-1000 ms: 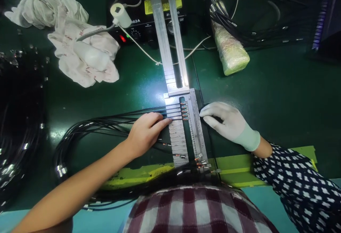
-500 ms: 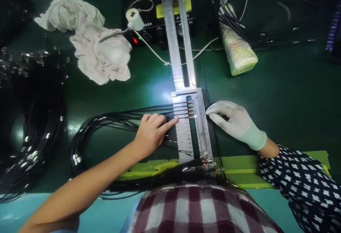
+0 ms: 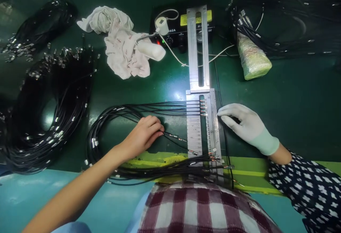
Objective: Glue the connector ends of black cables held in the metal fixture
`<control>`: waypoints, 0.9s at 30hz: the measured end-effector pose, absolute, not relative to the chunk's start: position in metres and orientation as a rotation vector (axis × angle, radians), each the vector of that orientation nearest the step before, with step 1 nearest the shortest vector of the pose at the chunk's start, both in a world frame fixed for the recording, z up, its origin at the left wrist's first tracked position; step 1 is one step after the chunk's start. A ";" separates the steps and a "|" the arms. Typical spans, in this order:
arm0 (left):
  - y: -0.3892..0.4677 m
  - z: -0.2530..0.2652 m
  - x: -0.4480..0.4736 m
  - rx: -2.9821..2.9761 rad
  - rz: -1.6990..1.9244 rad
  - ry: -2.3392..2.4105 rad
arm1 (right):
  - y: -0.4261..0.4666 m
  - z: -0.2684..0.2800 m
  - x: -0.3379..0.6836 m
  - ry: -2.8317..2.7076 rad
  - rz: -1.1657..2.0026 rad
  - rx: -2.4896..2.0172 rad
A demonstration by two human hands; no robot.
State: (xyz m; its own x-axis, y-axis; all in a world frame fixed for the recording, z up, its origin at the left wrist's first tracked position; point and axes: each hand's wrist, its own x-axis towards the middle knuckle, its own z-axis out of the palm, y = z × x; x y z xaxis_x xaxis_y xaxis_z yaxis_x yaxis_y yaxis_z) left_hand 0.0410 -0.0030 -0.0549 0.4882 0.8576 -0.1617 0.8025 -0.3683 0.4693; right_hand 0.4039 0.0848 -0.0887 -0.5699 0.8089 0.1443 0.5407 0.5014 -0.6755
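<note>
Bare, my left hand (image 3: 146,131) pinches a black cable (image 3: 170,135) whose stripped end with small wires points right toward the metal fixture (image 3: 194,130). Several other cables (image 3: 165,108) lie side by side in the fixture's upper slots, their connector ends over its long opening. My right hand (image 3: 241,124), in a white glove, rests by the fixture's right edge with thumb and forefinger close together; whether anything is between the tips I cannot make out. A loose bundle of black cables (image 3: 165,171) crosses the fixture's near end.
Coiled cable bundles (image 3: 23,147) lie on the left. A white cloth (image 3: 128,55) with a white lamp head on it and a black control box (image 3: 177,33) stand behind. At the back right is a plastic-wrapped block (image 3: 254,62). Yellow-green tape (image 3: 253,172) runs along the front edge.
My left hand has drawn back from the seated cables at the fixture and now grips a loose cable. The right hand keeps its place by the fixture. The whole view has shifted.
</note>
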 end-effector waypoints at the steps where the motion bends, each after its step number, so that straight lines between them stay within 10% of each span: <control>1: -0.002 -0.054 0.042 2.249 0.224 1.362 | 0.085 -0.089 0.404 -2.299 0.812 -1.112; 8: 0.026 -0.063 0.090 2.442 0.664 1.261 | 0.086 -0.088 0.404 -2.273 0.855 -1.105; 27: 0.051 -0.078 0.121 2.725 0.487 0.978 | 0.086 -0.088 0.404 -2.252 0.917 -1.102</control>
